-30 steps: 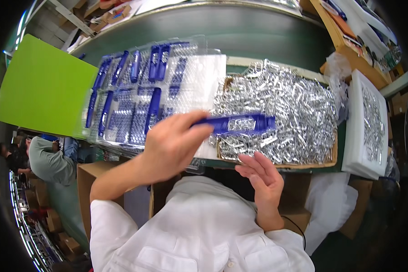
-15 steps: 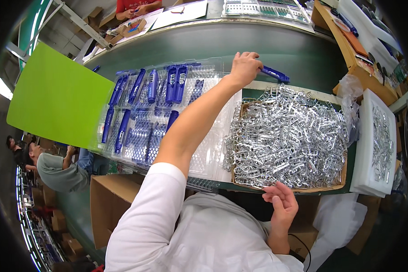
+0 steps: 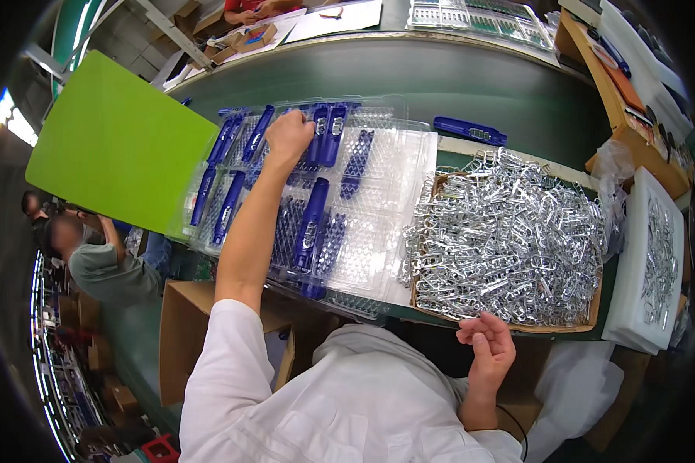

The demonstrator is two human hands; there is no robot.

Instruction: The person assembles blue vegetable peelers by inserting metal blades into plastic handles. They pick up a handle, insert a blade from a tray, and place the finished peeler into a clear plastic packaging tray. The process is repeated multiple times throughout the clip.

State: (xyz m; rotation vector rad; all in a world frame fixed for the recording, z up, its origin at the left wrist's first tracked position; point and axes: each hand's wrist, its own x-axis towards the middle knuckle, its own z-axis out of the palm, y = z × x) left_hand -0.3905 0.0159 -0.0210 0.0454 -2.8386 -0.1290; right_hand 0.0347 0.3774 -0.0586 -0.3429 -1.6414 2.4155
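My left hand [image 3: 289,135] is closed over the upper row of a clear plastic tray [image 3: 378,201]. Whatever its fingers hold is hidden beneath them. Right beside it stand blue plastic handle-shaped pieces [image 3: 332,135], and another blue piece [image 3: 310,224] lies in the lower row. One blue handle piece [image 3: 471,130] rests apart from the tray on the green table, behind a cardboard box [image 3: 594,309] heaped with shiny metal clips [image 3: 510,239]. By the box's near edge, my right hand [image 3: 488,351] is half curled, thumb apart, with nothing visible in it.
A bright green sheet [image 3: 116,147] stands along the tray's left side. At right are a white foam tray [image 3: 619,262] with more clips and a wooden shelf [image 3: 594,85]. A cardboard box [image 3: 179,332] sits below the table. Other people are at left and across the table.
My left hand has left the loose blue piece behind the clip box and moved left over the tray. My right hand has hardly moved. The view has shifted slightly.
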